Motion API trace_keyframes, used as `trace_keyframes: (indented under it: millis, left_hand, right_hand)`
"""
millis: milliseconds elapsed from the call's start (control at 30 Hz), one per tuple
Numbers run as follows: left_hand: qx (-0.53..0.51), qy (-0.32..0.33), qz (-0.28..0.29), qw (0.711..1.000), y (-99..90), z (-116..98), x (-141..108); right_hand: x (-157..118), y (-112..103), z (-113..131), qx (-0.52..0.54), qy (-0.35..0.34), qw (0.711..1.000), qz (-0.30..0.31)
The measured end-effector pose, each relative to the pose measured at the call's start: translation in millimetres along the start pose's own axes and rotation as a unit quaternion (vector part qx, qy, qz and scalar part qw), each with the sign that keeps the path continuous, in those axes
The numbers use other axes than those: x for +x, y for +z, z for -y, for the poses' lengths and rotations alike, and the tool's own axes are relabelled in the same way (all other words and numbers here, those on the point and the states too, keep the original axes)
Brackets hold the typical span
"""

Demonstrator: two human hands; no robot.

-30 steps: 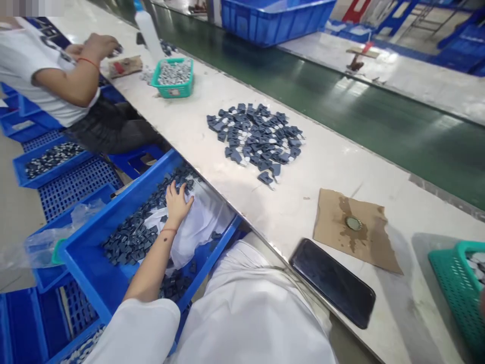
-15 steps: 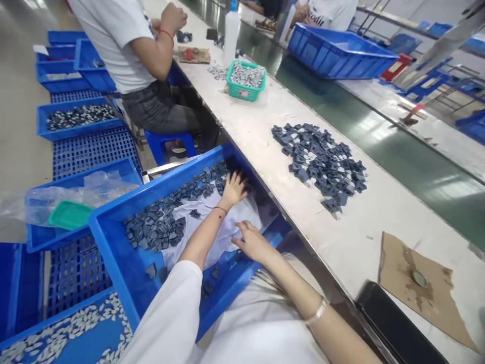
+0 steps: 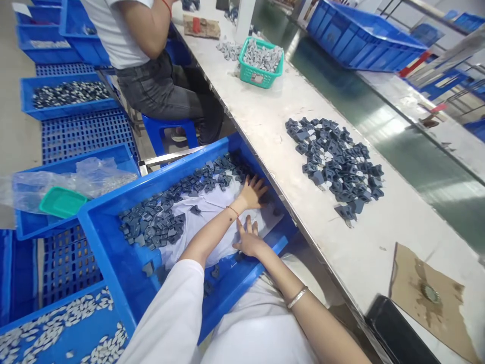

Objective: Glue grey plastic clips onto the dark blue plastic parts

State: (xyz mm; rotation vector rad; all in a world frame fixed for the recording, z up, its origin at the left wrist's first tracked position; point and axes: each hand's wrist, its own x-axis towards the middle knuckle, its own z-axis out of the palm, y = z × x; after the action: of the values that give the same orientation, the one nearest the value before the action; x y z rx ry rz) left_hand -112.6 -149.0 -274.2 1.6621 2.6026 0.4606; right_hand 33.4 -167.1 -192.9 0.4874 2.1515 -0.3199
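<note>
A white cloth [image 3: 212, 210] lies spread in a large blue bin [image 3: 109, 263]. Over its far right part my left hand [image 3: 253, 194] is open, fingers spread. Closer to me, my right hand [image 3: 250, 241] is also open, its fingers apart above the cloth's near side. I cannot tell how firmly either hand touches the cloth. Dark grey plastic pieces [image 3: 151, 222] are heaped along the bin's left and far sides, and one lone piece [image 3: 195, 210] rests on the cloth. A few more lie on the bin floor near my left sleeve.
On the white table [image 3: 276, 111] sit a pile of dark and white pieces [image 3: 337, 162], a green basket [image 3: 261, 76], cardboard [image 3: 432, 298] with a bottle cap, and a black case [image 3: 397, 333]. A co-worker [image 3: 151, 76] sits ahead on a blue stool [image 3: 166, 131]. Blue bins [image 3: 68, 96] stand at left.
My left hand has slid right across the cloth toward the bin's table-side wall. The right hand stays close by, its fingers more raised and spread. The camera view has shifted slightly.
</note>
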Motion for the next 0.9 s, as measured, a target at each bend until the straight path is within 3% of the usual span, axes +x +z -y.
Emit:
trace_keyframes:
  millis: [167,467,567,733,800,900]
  left_hand:
    - [-0.006,0.053,0.033,0.998,4.9,-13,20]
    - [0.027,0.018,0.048,0.998,-5.9,20,26]
    - [0.038,-0.018,0.036,0.998,-18.1,38,10]
    - [0.048,-0.100,0.004,0.994,-42.9,66,-39]
    - [0.045,-0.123,-0.011,0.991,-47.4,62,-45]
    - [0.020,-0.103,-0.021,0.994,-42.1,34,-27]
  right_hand:
    - [-3,-4,3,0.004,0.003,1.000,0.007]
    - [4,2,2,0.010,0.010,1.000,0.013]
    - [8,5,1,0.008,0.008,1.000,0.010]
    - [12,8,0,0.005,0.009,1.000,0.014]
    - [12,8,0,0.003,0.010,1.000,0.017]
    - [11,6,1,-0.001,0.007,1.000,0.016]
